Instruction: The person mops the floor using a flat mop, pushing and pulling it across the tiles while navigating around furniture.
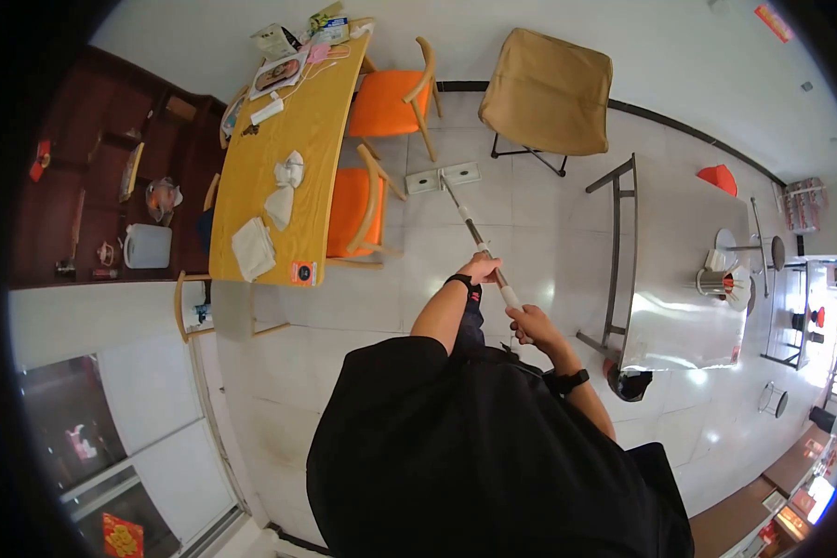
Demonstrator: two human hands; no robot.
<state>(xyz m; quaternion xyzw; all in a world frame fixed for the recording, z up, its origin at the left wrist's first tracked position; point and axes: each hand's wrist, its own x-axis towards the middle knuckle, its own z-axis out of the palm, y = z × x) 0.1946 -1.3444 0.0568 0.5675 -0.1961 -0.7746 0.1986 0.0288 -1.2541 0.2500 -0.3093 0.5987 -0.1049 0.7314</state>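
Observation:
A flat mop runs out in front of me, its pale rectangular head (425,181) resting on the tiled floor between an orange chair and a brown folding chair. My left hand (481,268) is wrapped around the middle of the mop handle (474,231). Lower down, close to my body, my right hand (533,326) grips the handle's white end section. Both wrists carry black bands. The fingers' undersides are partly hidden in each grip.
On the left stands a wooden table (298,228) with cloths and papers, flanked by orange chairs (355,212). A brown covered folding chair (549,93) stands by the far wall. To the right is a metal-topped table (679,316) holding a container of sticks (713,283).

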